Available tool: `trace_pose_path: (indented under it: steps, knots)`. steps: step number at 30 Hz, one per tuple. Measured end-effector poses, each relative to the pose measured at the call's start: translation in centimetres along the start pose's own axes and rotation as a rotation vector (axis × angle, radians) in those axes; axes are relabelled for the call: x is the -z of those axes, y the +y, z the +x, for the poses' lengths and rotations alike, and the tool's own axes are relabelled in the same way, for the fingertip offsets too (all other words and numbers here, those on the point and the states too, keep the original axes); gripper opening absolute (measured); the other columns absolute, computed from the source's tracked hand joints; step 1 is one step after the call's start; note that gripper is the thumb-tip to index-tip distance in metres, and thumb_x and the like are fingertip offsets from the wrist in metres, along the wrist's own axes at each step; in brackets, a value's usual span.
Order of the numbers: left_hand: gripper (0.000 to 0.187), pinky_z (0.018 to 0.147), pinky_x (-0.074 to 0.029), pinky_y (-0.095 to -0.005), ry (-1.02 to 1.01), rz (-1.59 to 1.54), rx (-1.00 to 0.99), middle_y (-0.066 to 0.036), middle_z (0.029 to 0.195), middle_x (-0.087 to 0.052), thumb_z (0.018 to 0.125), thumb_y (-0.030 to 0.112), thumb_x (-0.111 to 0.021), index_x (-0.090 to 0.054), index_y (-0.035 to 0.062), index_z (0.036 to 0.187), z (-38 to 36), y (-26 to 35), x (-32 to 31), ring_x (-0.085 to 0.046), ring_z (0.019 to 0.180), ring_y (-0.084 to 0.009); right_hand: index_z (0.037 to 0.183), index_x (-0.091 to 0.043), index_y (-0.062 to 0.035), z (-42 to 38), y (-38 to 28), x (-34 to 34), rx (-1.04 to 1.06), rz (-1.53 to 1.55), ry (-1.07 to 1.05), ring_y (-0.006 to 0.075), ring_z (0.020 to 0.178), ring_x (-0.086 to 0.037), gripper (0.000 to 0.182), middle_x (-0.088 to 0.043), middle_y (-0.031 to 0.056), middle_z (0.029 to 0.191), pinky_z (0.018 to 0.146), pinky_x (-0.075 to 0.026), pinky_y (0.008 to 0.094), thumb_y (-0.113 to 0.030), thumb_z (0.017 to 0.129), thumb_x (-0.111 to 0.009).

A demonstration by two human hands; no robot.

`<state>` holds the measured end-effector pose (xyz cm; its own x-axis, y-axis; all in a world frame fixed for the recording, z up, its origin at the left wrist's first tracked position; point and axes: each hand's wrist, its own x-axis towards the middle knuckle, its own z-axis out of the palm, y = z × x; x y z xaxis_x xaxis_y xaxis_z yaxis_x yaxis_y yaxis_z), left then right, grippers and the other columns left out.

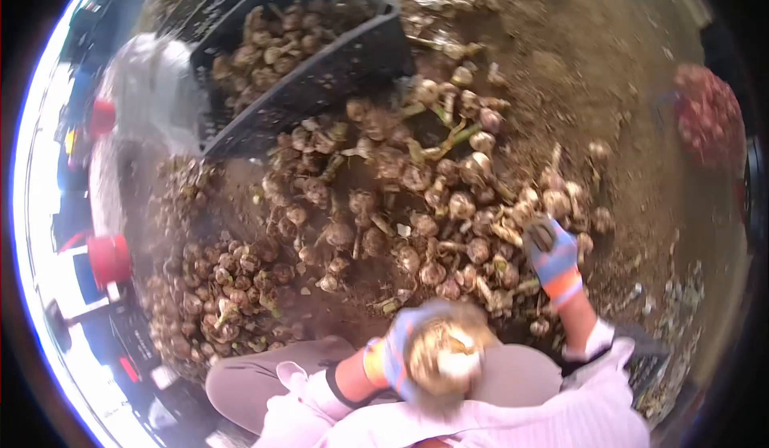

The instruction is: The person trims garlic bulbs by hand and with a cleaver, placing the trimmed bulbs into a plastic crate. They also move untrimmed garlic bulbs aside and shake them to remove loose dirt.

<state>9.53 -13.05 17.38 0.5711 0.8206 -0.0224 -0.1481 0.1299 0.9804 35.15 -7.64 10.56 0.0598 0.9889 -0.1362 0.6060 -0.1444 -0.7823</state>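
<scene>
My left hand, in a blue-grey glove with an orange cuff, is raised above my lap. It is closed around a garlic bulb, which is blurred and looks large near the camera, brownish with a white patch. Farther right, my right hand reaches down to the edge of a spread of garlic bulbs. Its dark-coated fingers are bent together among the bulbs; what they hold, if anything, is hidden. Stems and dry roots still hang on many bulbs on the ground.
A black crate with garlic stands beyond the spread. Another heap of bulbs lies to my left. A red mesh sack is at far right. Dry skins litter the soil. Red objects stand along the left edge.
</scene>
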Motion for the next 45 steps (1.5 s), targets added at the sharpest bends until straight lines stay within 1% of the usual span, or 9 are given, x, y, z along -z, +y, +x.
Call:
trace_pose_path:
  steps: [6,12,18,29,33,35,38,41,45]
  knots:
    - [0.089,0.091,-0.045,-0.0394,0.409,0.806,-0.116,-0.018,0.125,-0.048,0.055,0.037,-0.086,-0.044,0.0053,0.127,3.6,-1.6,1.0,-0.054,0.107,-0.0294,0.106,-0.059,-0.0004,-2.2,-7.3,-0.6,-0.419,1.050,-0.447,0.0133,0.083,-0.058,0.034,-0.062,0.0048,0.095,0.073,-0.048,0.0261,-0.007,0.075,-0.071]
    - [0.078,0.092,-0.045,-0.0350,0.275,0.152,0.285,-0.016,0.123,-0.051,0.061,0.029,-0.082,-0.046,0.0046,0.126,2.2,-1.9,1.2,-0.053,0.111,-0.0318,0.110,-0.057,-0.0012,-2.2,-4.9,-2.2,0.079,0.674,-0.488,0.0116,0.089,-0.058,0.042,-0.063,0.0055,0.102,0.078,-0.048,0.0280,0.000,0.070,-0.072]
    - [0.057,0.081,-0.050,-0.0393,-0.057,0.978,-0.093,-0.014,0.113,-0.055,0.069,0.016,-0.069,-0.051,0.0115,0.123,1.3,-3.1,1.2,-0.058,0.098,-0.0335,0.093,-0.065,-0.0038,0.9,-7.1,2.0,0.099,0.091,-0.644,0.0184,0.070,-0.065,0.023,-0.067,0.0115,0.079,0.065,-0.050,0.0290,0.000,0.070,-0.062]
    - [0.031,0.080,-0.051,-0.0361,-0.158,1.113,-0.409,-0.006,0.105,-0.061,0.070,0.010,-0.061,-0.064,0.0121,0.101,1.7,3.4,1.2,-0.061,0.092,-0.0221,0.098,-0.064,-0.0093,0.4,-2.5,1.3,0.111,-0.379,-0.806,0.0341,0.077,-0.062,0.034,-0.064,0.0170,0.080,0.066,-0.050,0.0355,-0.007,0.065,-0.061]
    - [0.023,0.067,-0.049,-0.0279,0.417,1.167,-0.027,-0.002,0.095,-0.060,0.073,0.005,-0.061,-0.060,0.0120,0.094,-3.0,6.2,8.2,-0.058,0.080,-0.0130,0.094,-0.063,-0.0063,-3.8,2.4,2.8,-0.193,0.013,-0.391,0.0196,0.078,-0.064,0.026,-0.066,0.0145,0.082,0.071,-0.049,0.0289,-0.008,0.068,-0.066]
    - [0.040,0.074,-0.050,-0.0293,0.976,1.047,0.364,-0.008,0.102,-0.057,0.069,0.000,-0.063,-0.055,0.0041,0.108,-8.8,5.3,13.3,-0.057,0.087,-0.0191,0.093,-0.064,-0.0072,-3.7,3.0,3.3,-0.178,0.107,0.028,0.0189,0.073,-0.065,0.021,-0.067,0.0120,0.081,0.069,-0.049,0.0292,-0.013,0.074,-0.069]
    - [0.065,0.092,-0.044,-0.0387,1.118,1.361,1.325,-0.021,0.120,-0.053,0.070,0.015,-0.071,-0.046,0.0082,0.129,-20.9,4.2,22.9,-0.052,0.110,-0.0366,0.096,-0.061,-0.0041,-0.9,4.7,3.7,-0.655,0.296,0.191,0.0181,0.082,-0.064,0.023,-0.068,0.0095,0.087,0.073,-0.049,0.0285,-0.010,0.074,-0.068]
    - [0.072,0.085,-0.046,-0.0324,1.036,1.638,0.988,-0.014,0.115,-0.058,0.071,0.017,-0.076,-0.042,0.0107,0.134,-14.4,3.2,18.3,-0.057,0.098,-0.0226,0.109,-0.054,-0.0021,0.3,10.6,-0.7,-0.515,-0.082,0.171,0.0265,0.098,-0.061,0.046,-0.063,0.0167,0.106,0.084,-0.047,0.0336,-0.024,0.072,-0.072]
    - [0.060,0.096,-0.040,-0.0350,0.685,0.487,0.727,-0.015,0.123,-0.054,0.076,0.024,-0.074,-0.048,0.0016,0.126,-2.3,0.2,9.2,-0.048,0.117,-0.0259,0.107,-0.051,-0.0039,0.9,4.8,-0.9,-0.482,-0.457,0.104,0.0333,0.092,-0.061,0.047,-0.063,0.0186,0.097,0.080,-0.047,0.0395,-0.021,0.068,-0.072]
